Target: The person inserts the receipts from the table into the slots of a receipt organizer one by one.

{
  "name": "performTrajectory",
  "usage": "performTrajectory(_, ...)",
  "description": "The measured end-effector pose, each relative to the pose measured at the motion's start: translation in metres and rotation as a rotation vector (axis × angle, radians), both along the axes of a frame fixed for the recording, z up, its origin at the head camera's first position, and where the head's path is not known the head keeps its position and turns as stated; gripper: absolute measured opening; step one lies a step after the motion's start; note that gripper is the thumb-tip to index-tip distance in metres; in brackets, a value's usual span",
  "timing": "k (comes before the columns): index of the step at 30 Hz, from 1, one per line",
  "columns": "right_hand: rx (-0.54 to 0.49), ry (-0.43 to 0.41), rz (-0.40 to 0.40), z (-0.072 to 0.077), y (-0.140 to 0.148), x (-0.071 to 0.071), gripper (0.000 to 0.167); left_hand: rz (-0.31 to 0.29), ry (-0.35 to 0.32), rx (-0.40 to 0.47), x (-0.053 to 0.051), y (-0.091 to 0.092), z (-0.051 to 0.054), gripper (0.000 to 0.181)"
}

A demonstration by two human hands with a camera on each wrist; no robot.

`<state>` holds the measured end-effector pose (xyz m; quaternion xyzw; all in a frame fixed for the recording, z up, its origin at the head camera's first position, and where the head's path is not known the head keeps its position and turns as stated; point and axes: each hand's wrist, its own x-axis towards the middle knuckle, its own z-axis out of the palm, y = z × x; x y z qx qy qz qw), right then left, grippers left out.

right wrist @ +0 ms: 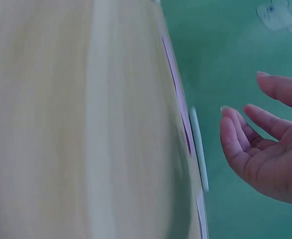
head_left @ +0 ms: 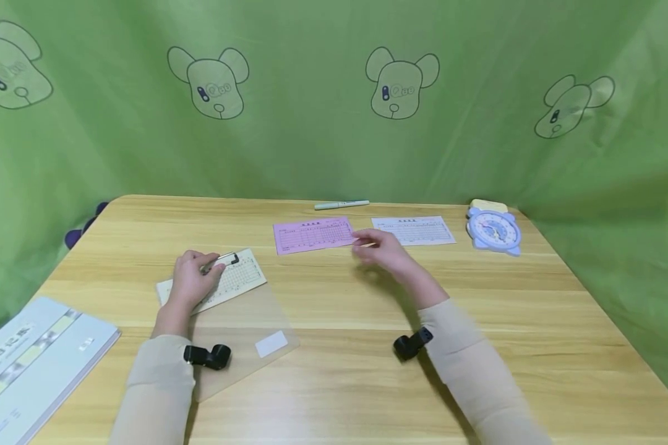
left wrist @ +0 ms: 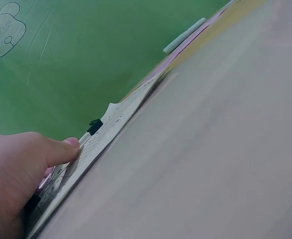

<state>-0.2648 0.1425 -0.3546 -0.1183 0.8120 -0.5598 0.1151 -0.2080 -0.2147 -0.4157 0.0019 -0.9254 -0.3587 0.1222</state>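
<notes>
My left hand [head_left: 193,279] pinches the metal clip [head_left: 228,259] of a clear clipboard [head_left: 239,346], on which a white printed form [head_left: 239,277] lies tilted. In the left wrist view the thumb of the left hand [left wrist: 21,174] presses near the clip's black end [left wrist: 94,127] over the form [left wrist: 111,122]. Loosely bent and holding nothing, my right hand [head_left: 383,250] hovers by the right end of a pink form [head_left: 314,235]. The right wrist view shows the right hand [right wrist: 270,144] with its fingers apart, above the table.
A pale green pen [head_left: 342,204] lies at the back edge. Right of the pink form is a white-blue form [head_left: 414,230]. A blue clock-shaped object [head_left: 494,230] with a yellowish block [head_left: 488,206] behind it sits at the back right. A large book [head_left: 39,364] lies front left.
</notes>
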Motion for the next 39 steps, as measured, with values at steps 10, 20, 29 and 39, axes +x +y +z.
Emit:
performTrajectory(10,0.062,0.084,-0.232,-0.003,0.062,-0.032,0.046,0.009,-0.002,0.003,0.002,-0.002,-0.001,0.038)
performTrajectory(20,0.082,0.011,-0.352,-0.012,0.106,-0.056,0.057,-0.018,0.012,-0.001,0.001,-0.002,-0.003,0.038)
performTrajectory(29,0.214,-0.006,-0.38,-0.021,0.126,-0.062,0.062,-0.033,0.037,-0.007,-0.002,-0.001,-0.001,0.036)
performTrajectory(39,0.361,0.018,-0.381,-0.026,0.132,-0.065,0.062,-0.026,0.005,0.003,-0.004,-0.001,-0.001,0.037)
